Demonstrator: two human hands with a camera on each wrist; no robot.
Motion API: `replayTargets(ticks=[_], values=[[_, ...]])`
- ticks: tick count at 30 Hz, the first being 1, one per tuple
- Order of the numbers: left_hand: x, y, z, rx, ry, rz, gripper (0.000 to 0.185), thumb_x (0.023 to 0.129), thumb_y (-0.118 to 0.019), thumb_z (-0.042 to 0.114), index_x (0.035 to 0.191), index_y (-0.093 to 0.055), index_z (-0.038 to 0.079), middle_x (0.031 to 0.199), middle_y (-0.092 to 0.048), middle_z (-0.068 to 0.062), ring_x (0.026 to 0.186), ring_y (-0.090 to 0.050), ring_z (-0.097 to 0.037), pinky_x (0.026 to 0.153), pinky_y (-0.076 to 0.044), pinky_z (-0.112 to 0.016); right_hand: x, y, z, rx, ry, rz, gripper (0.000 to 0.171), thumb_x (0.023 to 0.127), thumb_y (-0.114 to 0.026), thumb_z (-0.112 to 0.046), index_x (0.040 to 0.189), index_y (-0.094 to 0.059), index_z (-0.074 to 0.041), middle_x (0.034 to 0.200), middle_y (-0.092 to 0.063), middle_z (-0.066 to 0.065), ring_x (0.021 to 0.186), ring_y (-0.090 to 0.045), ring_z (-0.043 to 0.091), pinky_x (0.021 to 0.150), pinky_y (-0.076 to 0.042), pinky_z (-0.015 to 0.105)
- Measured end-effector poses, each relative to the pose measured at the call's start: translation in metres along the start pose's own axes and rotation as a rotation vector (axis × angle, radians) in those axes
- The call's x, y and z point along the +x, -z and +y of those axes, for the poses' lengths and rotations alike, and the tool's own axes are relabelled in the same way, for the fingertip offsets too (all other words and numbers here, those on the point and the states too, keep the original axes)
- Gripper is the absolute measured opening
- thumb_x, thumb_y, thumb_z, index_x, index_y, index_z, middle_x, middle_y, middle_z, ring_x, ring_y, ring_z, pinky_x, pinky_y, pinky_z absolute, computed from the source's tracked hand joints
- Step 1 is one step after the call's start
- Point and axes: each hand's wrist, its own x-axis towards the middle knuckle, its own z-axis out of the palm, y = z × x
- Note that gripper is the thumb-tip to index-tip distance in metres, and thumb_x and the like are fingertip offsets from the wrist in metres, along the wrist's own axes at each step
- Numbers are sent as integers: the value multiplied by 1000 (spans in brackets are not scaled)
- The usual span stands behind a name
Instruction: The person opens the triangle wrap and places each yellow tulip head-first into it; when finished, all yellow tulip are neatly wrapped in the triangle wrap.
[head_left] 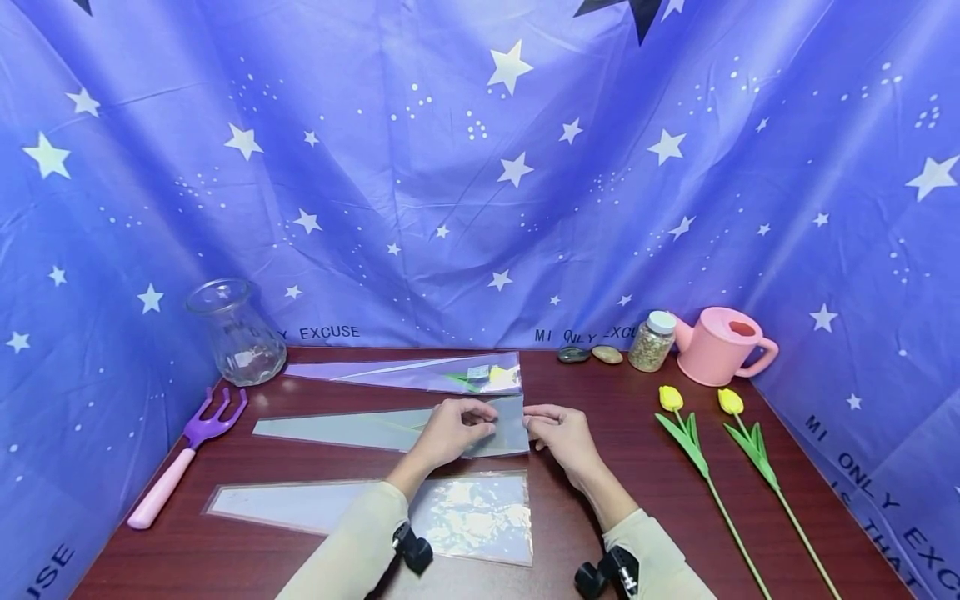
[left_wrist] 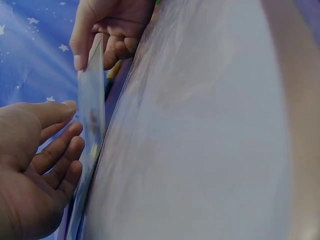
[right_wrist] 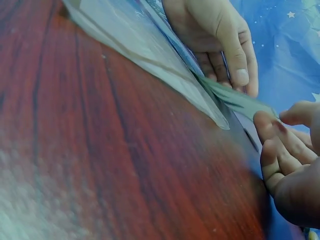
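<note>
A tapered grey flower sleeve (head_left: 337,431) lies across the middle of the table, its wide end to the right; a faint green stem shows through it. My right hand (head_left: 562,433) pinches this sleeve's wide edge between thumb and fingers, and the left wrist view has that edge lifted. Over the sleeve, near its wide end, is my left hand (head_left: 455,433), fingers loosely bent and thumb apart from them. Behind lies a purple sleeve (head_left: 405,373) holding a yellow tulip (head_left: 501,377). Nearer me is a clear, whitish sleeve (head_left: 472,517), partly covered by my left forearm.
At the left stand a glass vase (head_left: 247,346) and a purple hand fork (head_left: 191,450) with a pink handle. Two yellow tulips (head_left: 697,454) lie at the right. Behind them are two stones (head_left: 606,355), a white-lidded jar (head_left: 651,343) and a pink watering can (head_left: 716,350).
</note>
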Motion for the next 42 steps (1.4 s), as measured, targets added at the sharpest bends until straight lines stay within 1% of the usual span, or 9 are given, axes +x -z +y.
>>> replayTargets(ticks=[7,13,16,21,24,29,31,37,42], values=[[6,-10,6,25,-50,6,20,87,-81,14,107,-80,13,99,-79,-1,87,-70,-9,78,-56,-21,-1,2,-1,-17,22,-64,24,89,-69,2,112,-74,9,93,-79,19,64,-67,11,56,-51,23],[7,-14,7,80,-63,71,23,82,-87,18,105,-81,17,104,-76,1,95,-67,-14,84,-54,-26,-2,2,-2,-26,33,-70,23,88,-71,2,110,-74,10,90,-78,20,63,-66,10,55,-50,23],[8,-15,4,85,-71,89,26,80,-89,19,105,-81,17,105,-76,0,97,-67,-16,85,-54,-27,-2,0,-2,-28,31,-64,22,87,-71,3,108,-74,10,88,-78,19,62,-65,10,55,-50,23],[7,-15,1,88,-67,72,29,78,-91,22,106,-81,19,106,-76,2,98,-66,-15,86,-54,-26,-1,-1,-1,-19,26,-59,22,87,-72,3,107,-74,11,86,-78,16,62,-64,9,55,-50,23],[7,-13,-2,87,-61,55,32,78,-91,24,108,-80,21,108,-76,4,101,-66,-15,90,-54,-28,-1,-1,0,-9,25,-46,21,87,-73,3,106,-74,12,85,-78,14,63,-64,8,55,-50,22],[4,-9,-9,101,-72,27,38,77,-92,26,112,-79,20,112,-76,4,107,-67,-16,96,-54,-32,-1,-1,0,4,29,-29,22,86,-75,3,107,-74,11,86,-78,13,64,-63,6,56,-50,22],[3,-9,-11,112,-79,18,38,77,-91,27,113,-79,21,113,-76,5,107,-67,-15,96,-53,-32,-2,-2,-1,6,30,-24,23,86,-75,3,107,-74,11,86,-78,13,64,-62,5,56,-50,22],[1,-10,-13,163,-105,32,31,79,-90,30,109,-81,24,110,-77,8,100,-65,-13,90,-50,-29,-2,-5,0,-20,31,-6,21,85,-76,3,105,-75,9,89,-78,16,65,-62,5,57,-51,21],[1,-11,-11,172,-109,62,20,82,-88,28,102,-84,25,107,-79,7,103,-70,-15,92,-53,-31,-2,-5,0,-25,38,2,20,85,-77,3,104,-76,9,89,-78,17,65,-62,5,57,-51,21]])
